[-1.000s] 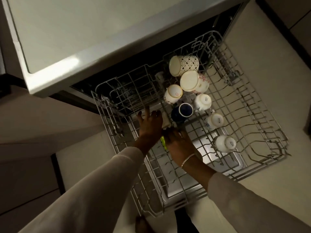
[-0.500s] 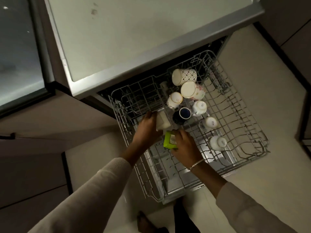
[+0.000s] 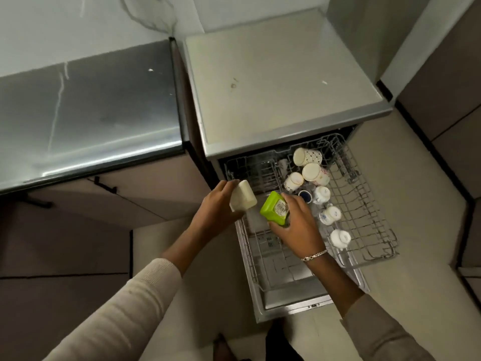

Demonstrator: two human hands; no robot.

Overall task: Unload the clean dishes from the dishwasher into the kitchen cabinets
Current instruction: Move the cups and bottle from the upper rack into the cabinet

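gripping a cream container (image 3: 243, 195) in the left hand (image 3: 217, 209), the right hand (image 3: 296, 225) holds a green container (image 3: 274, 208).

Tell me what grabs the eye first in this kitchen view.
The lime-green container stands out most, gripped in the right hand over the pulled-out dishwasher rack. Just left of it, the left hand holds a cream container at the rack's left edge. A cluster of white cups sits upturned along the rack's middle and back.
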